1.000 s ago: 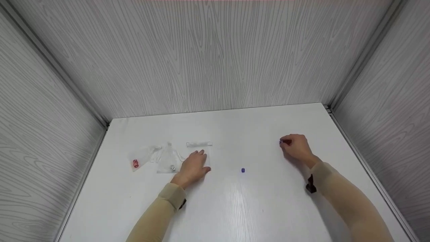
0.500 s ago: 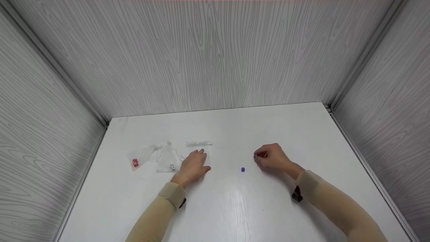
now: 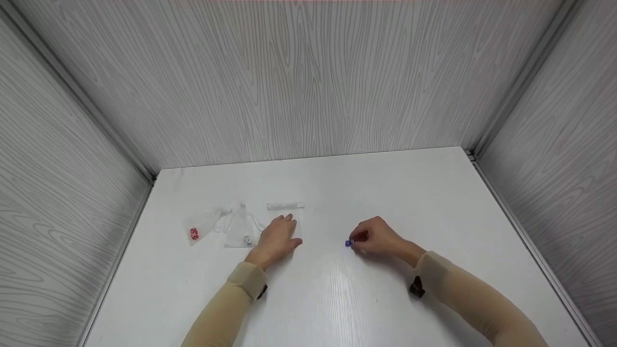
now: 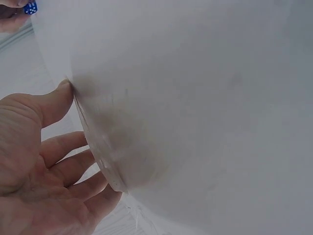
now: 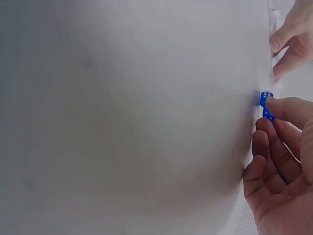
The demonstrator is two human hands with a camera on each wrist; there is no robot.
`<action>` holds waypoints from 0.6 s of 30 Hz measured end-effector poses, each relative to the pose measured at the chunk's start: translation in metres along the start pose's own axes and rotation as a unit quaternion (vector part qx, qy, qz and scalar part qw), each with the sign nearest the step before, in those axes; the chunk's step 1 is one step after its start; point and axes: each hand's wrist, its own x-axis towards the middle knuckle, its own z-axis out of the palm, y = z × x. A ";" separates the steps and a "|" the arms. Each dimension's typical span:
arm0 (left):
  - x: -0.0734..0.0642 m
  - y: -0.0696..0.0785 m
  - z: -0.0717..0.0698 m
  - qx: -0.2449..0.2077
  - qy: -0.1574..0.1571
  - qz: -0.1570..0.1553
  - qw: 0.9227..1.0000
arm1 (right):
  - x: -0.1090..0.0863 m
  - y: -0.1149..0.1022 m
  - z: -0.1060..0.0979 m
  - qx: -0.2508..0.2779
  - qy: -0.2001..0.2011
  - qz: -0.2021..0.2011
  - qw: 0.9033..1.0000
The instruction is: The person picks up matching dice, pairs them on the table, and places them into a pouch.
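Note:
My left hand (image 3: 276, 241) rests with spread, relaxed fingers on a flat clear plastic bag (image 3: 298, 226). In the left wrist view, thumb and fingertips press on the bag's thin film (image 4: 100, 155). Between thumb and fingers, my right hand (image 3: 378, 238) pinches a small blue die (image 5: 267, 113). A second blue die (image 5: 266, 95) stands on the table right beside the held one; whether the two touch is hard to tell. In the head view this standing die (image 3: 347, 243) lies just left of the right fingertips.
Left of my left hand lies a clear bag (image 3: 236, 231) with a white die (image 3: 248, 239) in it. Farther left is another clear bag (image 3: 205, 221) holding red dice (image 3: 194, 233). Grey wood-grain panels (image 3: 308, 82) enclose the white table (image 3: 308, 308) at back and sides.
My right hand has moved left and nearer across the table with the pinched blue die, up to the standing one. The left hand has stayed in place on the bag.

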 end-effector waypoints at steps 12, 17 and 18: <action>0.001 -0.001 0.002 -0.006 0.010 0.000 1.000 | 0.000 -0.002 0.000 -0.023 -0.013 -0.016 1.000; 0.001 -0.004 0.003 -0.017 0.023 -0.001 1.000 | -0.003 -0.002 -0.002 -0.014 -0.019 -0.013 1.000; 0.001 -0.004 0.003 -0.020 0.026 -0.002 0.999 | -0.003 -0.002 -0.003 -0.012 -0.021 -0.008 1.000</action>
